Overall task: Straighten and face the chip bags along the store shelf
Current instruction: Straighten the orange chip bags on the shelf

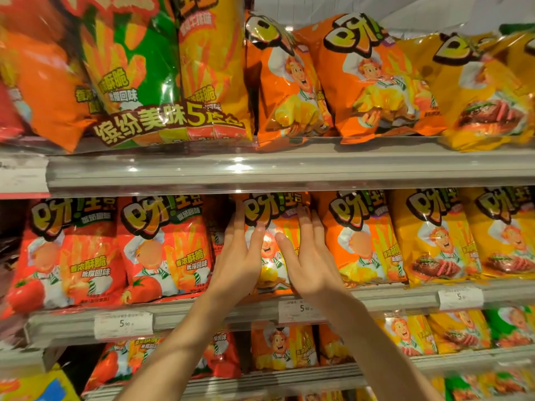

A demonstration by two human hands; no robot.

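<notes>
An orange chip bag stands on the middle shelf, upright and facing out. My left hand lies flat on its left side, fingers reaching past the left edge. My right hand lies flat on its right side, fingers spread over the front. Both palms cover most of the bag's picture. Red tomato bags stand to its left, another orange bag and yellow steak bags to its right.
The upper shelf holds a large multipack and orange bags that lean forward over its edge. Price tags sit on the middle rail. A lower shelf carries more bags beneath my forearms.
</notes>
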